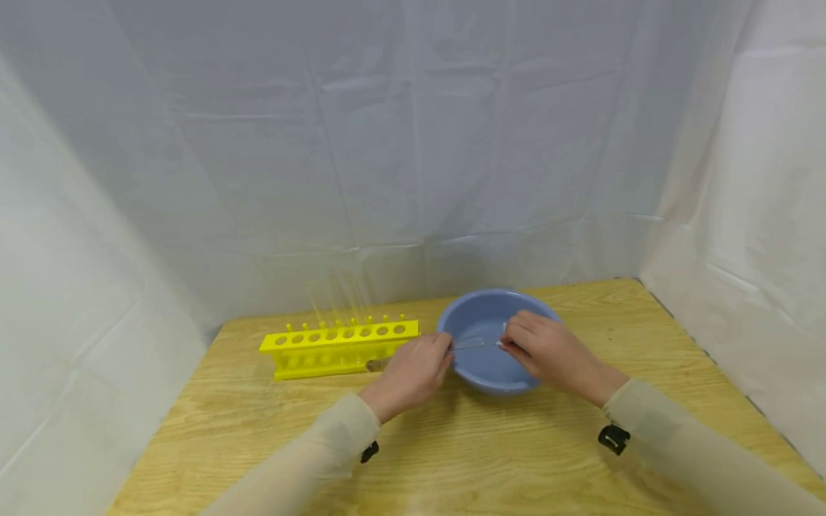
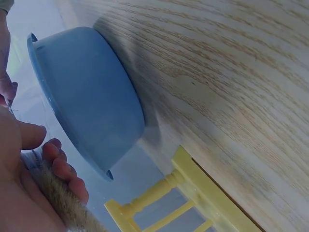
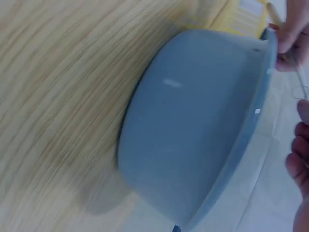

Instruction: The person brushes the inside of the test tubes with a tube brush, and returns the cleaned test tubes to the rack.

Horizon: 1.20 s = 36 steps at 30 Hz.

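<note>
Over the left rim of a blue basin [image 1: 497, 383], my left hand [image 1: 413, 373] grips a clear glass test tube [image 1: 469, 343] lying nearly level, its mouth towards the right. A test tube brush runs inside the tube; its tan bristles [image 2: 67, 203] lie along the left palm and show beyond the hand. My right hand [image 1: 548, 351], above the basin, pinches the thin wire handle of the brush between thumb and fingers. The wire [image 3: 300, 77] spans the short gap between both hands. The handle's end is hidden in the right fingers.
A yellow test tube rack [image 1: 323, 356] stands left of the basin, close to the left hand. Several clear tubes [image 1: 335, 304] rise at its back. White sheeting [image 1: 400, 179] hangs behind and at both sides of the wooden table [image 1: 490, 466].
</note>
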Tool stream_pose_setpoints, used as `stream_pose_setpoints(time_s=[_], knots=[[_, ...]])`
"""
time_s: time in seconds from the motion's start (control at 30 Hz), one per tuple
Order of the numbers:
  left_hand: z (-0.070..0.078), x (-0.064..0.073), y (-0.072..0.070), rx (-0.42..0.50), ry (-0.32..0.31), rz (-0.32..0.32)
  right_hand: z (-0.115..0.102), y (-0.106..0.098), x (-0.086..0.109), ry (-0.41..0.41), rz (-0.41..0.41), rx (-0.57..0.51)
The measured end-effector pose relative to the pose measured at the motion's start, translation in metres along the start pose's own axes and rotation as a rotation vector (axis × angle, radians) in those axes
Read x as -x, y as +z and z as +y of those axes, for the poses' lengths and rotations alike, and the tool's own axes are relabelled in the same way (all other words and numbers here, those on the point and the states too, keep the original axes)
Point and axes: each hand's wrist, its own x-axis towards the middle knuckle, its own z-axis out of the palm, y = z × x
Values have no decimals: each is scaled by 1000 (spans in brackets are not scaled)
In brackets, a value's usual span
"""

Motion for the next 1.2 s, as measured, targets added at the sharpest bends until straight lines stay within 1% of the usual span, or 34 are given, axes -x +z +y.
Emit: stream_pose_setpoints(time_s=[0.07,0.13,0.33,0.43,0.6,0.67,0.7,0.77,0.8,0.83,0.9,0.97,1.07,1.1,1.17,1.2], knots=[[0,0,0,-3,-1,-1,-1,-2,0,81,-50,-55],[0,1,0,-14,-1,-5,-3,-4,-1,187,-101,-140],[0,2,1,-61,37,9,-3,-9,-6,592,-259,-541],[1,2,2,-79,60,21,1,-11,-9,768,-329,-710],[3,2,2,-91,72,18,8,-14,-14,1037,-393,-1047],[4,3,2,-93,69,8,9,-15,-15,1110,-407,-1137],[4,2,2,-92,67,3,8,-15,-15,1137,-408,-1162],[4,2,2,-87,60,-11,7,-14,-14,1138,-402,-1144],[4,2,1,-82,55,-18,6,-13,-13,1118,-390,-1106],[3,2,1,-77,49,-26,5,-12,-12,1083,-372,-1052],[2,2,1,-57,35,-39,2,-10,-8,964,-322,-901],[2,2,0,-33,22,-47,-1,-8,-5,796,-259,-703],[1,2,0,7,5,-41,-3,-5,-2,489,-151,-384],[1,2,-1,16,2,-38,-3,-5,-1,398,-119,-289],[0,2,-1,26,-2,-35,-2,-3,0,236,-47,-131],[0,2,-1,28,-5,-38,-1,-3,0,182,-28,-82]])
